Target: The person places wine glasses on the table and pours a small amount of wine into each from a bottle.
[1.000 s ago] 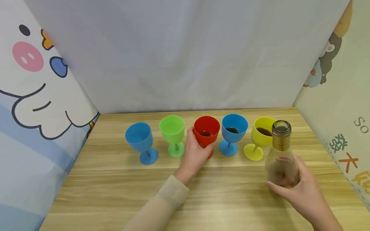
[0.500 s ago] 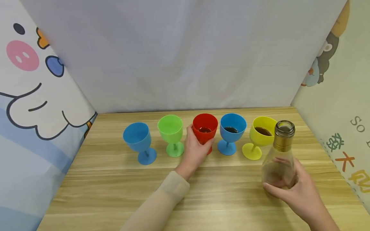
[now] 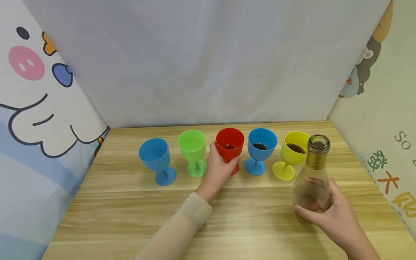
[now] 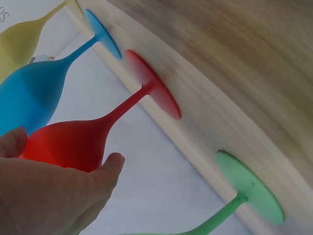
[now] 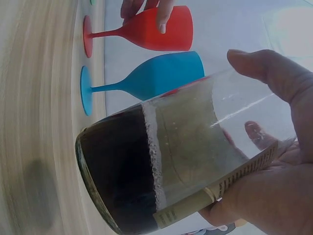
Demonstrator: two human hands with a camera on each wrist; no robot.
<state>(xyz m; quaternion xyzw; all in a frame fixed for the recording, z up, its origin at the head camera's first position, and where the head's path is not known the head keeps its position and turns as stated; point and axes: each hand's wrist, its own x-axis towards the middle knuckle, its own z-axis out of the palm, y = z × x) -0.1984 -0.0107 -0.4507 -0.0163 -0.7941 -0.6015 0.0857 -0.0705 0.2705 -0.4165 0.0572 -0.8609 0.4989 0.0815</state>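
My left hand (image 3: 218, 173) holds a red goblet (image 3: 230, 140) around its bowl, and the goblet stands upright with dark liquid at the bottom. In the left wrist view, thumb and fingers lie along the bowl while the red foot (image 4: 155, 88) rests at the table. My right hand (image 3: 336, 216) grips a clear glass bottle (image 3: 310, 187) with a gold neck band, mouth up. Dark, frothy-edged liquid (image 5: 122, 171) fills its lower part in the right wrist view. Just behind the bottle stands a yellow goblet (image 3: 290, 155), and a blue goblet (image 3: 260, 153) is beside the red one; both contain dark liquid.
Left of the red goblet stand a green goblet (image 3: 193, 148) and another blue goblet (image 3: 156, 159), with no liquid showing inside. The row sits toward the back of the wooden table (image 3: 130, 224). A pale backdrop (image 3: 208, 65) closes off the rear, and printed panels flank both sides.
The red goblet and my left hand have shifted slightly away from me, bringing it level with its blue neighbour. The bottle has barely moved in my right hand; the head view drifted a little.
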